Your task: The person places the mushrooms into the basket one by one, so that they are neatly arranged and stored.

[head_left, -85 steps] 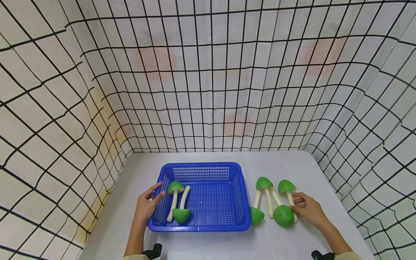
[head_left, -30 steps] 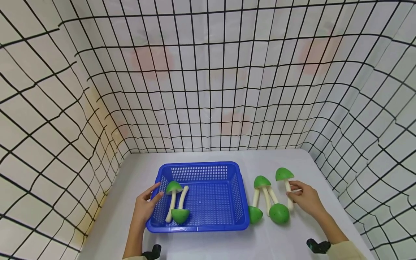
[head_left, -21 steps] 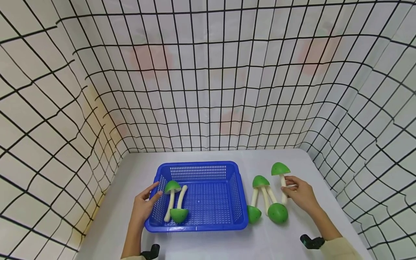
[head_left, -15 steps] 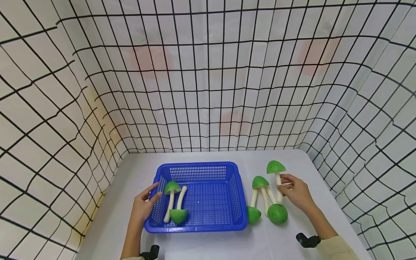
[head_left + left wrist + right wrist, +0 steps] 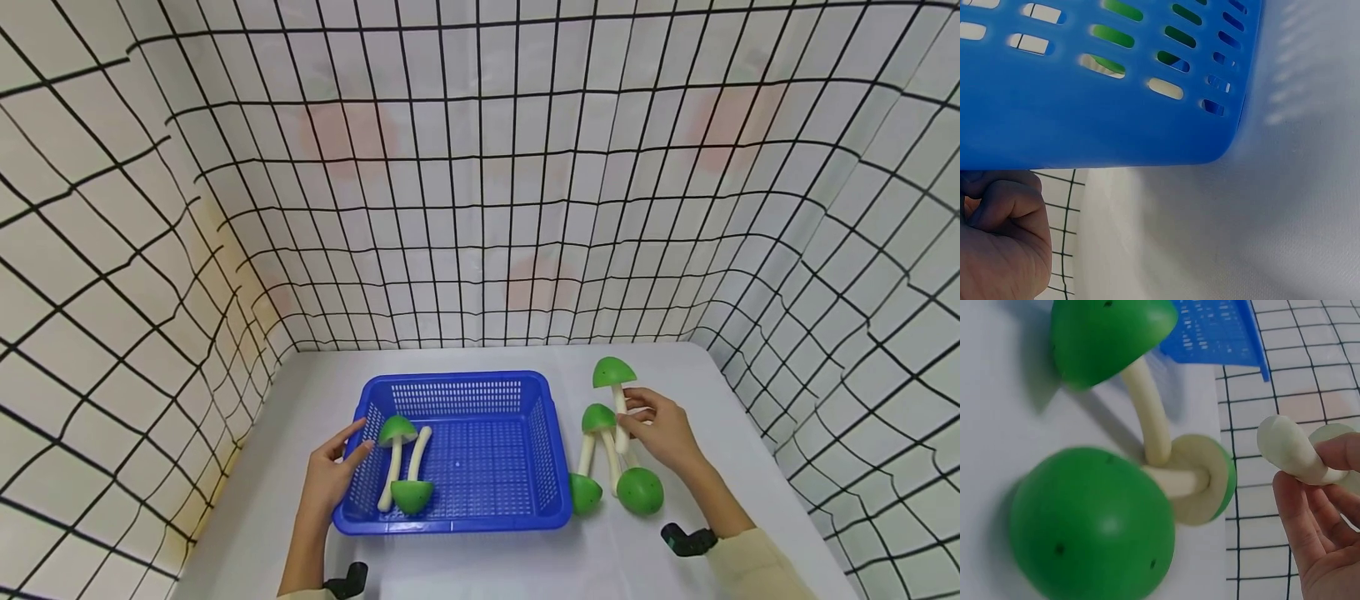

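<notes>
My right hand (image 5: 662,427) pinches a toy mushroom (image 5: 613,372) by its cream stem, green cap up, above the table. In the right wrist view the stem's rounded end (image 5: 1282,447) sticks out past thumb and fingers. Under it lie three more toy mushrooms: one cap (image 5: 597,416) at the back, one (image 5: 585,494) against the basket's right side, one (image 5: 640,492) in front. My left hand (image 5: 330,475) grips the left rim of a blue plastic basket (image 5: 480,526); curled fingers (image 5: 1013,209) show at the rim in the left wrist view. Two toy mushrooms (image 5: 412,497) lie in the basket's left part.
The white table (image 5: 480,567) is enclosed at the back and sides by black grid netting (image 5: 487,250) in front of white sheeting. A black wrist mount (image 5: 686,540) sits at the right sleeve, another (image 5: 348,581) at the left.
My right hand has lifted the mushroom from the right end of the group and carried it left and away from me, over the others. The left hand still holds the basket's rim.
</notes>
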A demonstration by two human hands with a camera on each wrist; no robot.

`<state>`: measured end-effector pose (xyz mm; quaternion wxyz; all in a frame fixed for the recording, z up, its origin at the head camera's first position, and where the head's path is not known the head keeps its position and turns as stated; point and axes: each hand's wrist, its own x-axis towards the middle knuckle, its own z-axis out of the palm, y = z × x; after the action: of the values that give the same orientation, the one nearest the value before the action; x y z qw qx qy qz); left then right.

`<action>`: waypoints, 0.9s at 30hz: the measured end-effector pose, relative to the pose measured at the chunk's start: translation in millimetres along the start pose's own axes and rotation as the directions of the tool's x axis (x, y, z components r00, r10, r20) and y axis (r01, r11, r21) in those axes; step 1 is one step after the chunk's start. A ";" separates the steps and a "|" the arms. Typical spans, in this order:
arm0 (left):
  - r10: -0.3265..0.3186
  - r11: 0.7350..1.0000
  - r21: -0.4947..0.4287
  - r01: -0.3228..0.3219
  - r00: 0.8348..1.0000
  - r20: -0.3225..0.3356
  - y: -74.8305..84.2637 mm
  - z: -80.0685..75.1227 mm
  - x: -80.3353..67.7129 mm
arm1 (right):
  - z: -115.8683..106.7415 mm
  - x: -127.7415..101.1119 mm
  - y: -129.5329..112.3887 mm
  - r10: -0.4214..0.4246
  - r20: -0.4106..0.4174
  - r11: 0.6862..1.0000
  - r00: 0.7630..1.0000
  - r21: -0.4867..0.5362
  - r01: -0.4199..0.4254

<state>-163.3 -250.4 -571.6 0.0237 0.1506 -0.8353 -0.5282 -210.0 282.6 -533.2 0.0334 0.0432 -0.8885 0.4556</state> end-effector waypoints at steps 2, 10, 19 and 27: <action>-0.003 1.000 -0.003 0.003 1.000 0.002 0.0 0.6 0.4 | 3.9 2.1 -3.1 -0.003 0.001 1.000 1.000 0.011 0.003; -0.015 1.000 0.007 0.015 1.000 0.006 -1.5 4.3 -3.2 | 19.0 5.3 -16.1 0.002 0.019 0.999 1.000 0.039 -0.002; -0.014 1.000 0.028 0.014 1.000 0.002 -0.2 -0.1 -3.1 | 36.9 12.6 -31.6 0.015 0.032 0.995 0.999 0.096 -0.018; 0.007 1.000 0.026 -0.007 1.000 0.001 4.2 0.0 -0.8 | 51.3 16.6 -44.2 0.011 0.028 0.992 1.000 0.127 -0.014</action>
<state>-163.5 -248.5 -567.7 0.0234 0.1480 -0.8426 -0.5173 -222.8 214.5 -525.8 0.0157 0.0458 -0.8584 0.5108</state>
